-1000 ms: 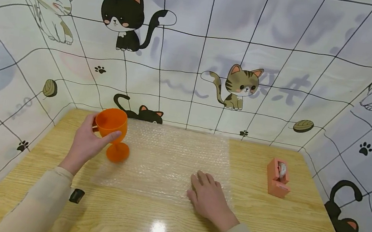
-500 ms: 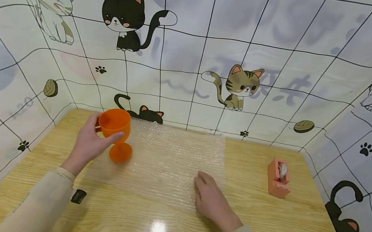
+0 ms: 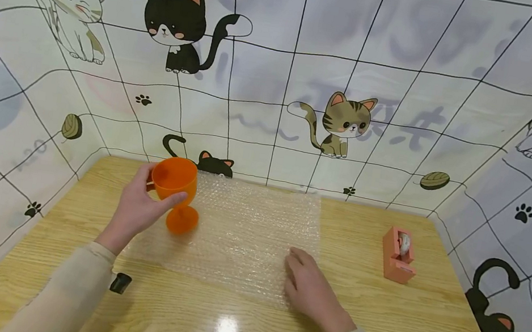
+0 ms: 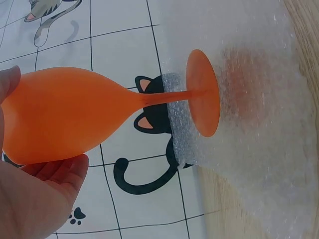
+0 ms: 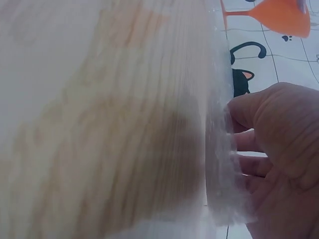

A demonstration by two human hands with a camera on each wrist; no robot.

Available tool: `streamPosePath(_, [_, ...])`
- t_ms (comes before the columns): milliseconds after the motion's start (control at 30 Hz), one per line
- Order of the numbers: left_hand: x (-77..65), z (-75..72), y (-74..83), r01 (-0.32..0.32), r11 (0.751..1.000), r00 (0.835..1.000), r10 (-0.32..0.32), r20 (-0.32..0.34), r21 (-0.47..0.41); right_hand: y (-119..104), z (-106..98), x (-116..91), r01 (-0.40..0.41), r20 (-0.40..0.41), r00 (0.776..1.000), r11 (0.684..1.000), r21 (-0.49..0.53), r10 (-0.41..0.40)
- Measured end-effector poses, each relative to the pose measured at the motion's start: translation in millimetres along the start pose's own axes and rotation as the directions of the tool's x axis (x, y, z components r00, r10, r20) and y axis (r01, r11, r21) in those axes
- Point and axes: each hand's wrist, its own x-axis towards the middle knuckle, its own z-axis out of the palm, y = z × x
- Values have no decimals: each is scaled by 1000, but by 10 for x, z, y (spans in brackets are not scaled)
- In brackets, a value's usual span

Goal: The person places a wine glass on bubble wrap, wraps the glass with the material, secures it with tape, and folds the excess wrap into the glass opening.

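Observation:
My left hand [image 3: 137, 213] grips an orange stemmed goblet [image 3: 175, 178] round its bowl, thumb on the near side. Upright, the goblet is over the left part of a clear bubble wrap sheet [image 3: 246, 232] spread on the table. In the left wrist view, the goblet's foot [image 4: 203, 93] hangs apart from the wrap, with an orange reflection below it. At the sheet's near right edge is my right hand [image 3: 312, 287], fingers curled. The right wrist view shows its thumb and fingers pinching the wrap's edge [image 5: 222, 169]; part of the fingertips is hidden.
A salmon-pink tape dispenser [image 3: 398, 254] with a roll in it stands on the right side of the wooden table [image 3: 172, 312]. Cloth walls [image 3: 269, 75] printed with cats and grid lines enclose the back and both sides. Small black devices sit by both wrists.
My left hand has carried the goblet a little to the right. The right hand's spread fingers have curled in at the wrap's edge, and that hand has shifted slightly right and nearer.

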Motion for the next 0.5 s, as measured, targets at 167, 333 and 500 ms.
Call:
streamPosePath(167, [8,60,15,-22,1000,1000,22,-2,-12,50,-30,-32,-42,-6,999,999,9,42])
streamPosePath(333, [2,111,36,-37,999,999,37,-1,-18,97,-74,-70,-68,-10,998,997,22,68])
streamPosePath(500, [-14,164,62,-42,999,999,43,12,-23,144,-104,-117,-91,-16,996,996,26,91])
